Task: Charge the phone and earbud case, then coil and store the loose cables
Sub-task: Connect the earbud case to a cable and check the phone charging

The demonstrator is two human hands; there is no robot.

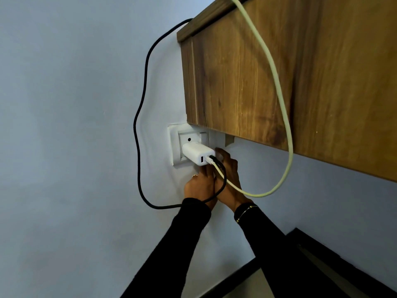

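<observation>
A white charger adapter [196, 153] sits plugged into a white wall socket [176, 145]. A black cable [139, 130] and a white cable [279, 89] both run into its front ports, then loop upward to the top of a wooden cabinet [300, 82]. My left hand [199, 187] is right under the adapter and grips it from below, its fingertips hidden behind it. To the adapter's right, my right hand [231, 179] reaches up with its fingers stretched out, the tips touching the socket plate. The phone and earbud case are out of view.
The cabinet hangs close over the socket's right part. The pale wall [75, 125] spreads to the left. A dark piece of furniture [322, 265] fills the lower right corner. Both cables hang in slack loops around my hands.
</observation>
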